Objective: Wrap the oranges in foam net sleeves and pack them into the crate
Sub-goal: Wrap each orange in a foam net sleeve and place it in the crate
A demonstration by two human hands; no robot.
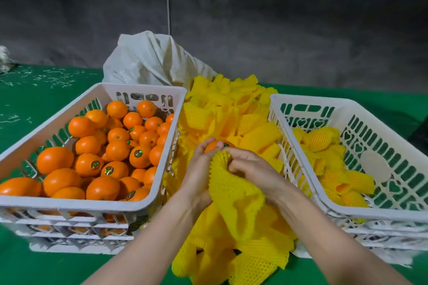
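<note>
Grip-wise, the left hand [199, 170] curls its fingers round an orange [213, 146], mostly hidden behind fingers and netting, while the right hand [252, 168] pinches the rim of a foam net sleeve [234, 194]. Both forearms reach in from below, over the sleeve pile [243, 109] between the loose-orange crate [76, 203] and the packing crate [382, 215]. Sleeve's mouth faces the orange, its length trailing back toward the person.

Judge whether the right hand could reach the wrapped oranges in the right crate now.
Probably yes: the right hand sits beside the open-topped crate, nothing blocks the wrapped oranges, but it is holding a foam sleeve.
</note>
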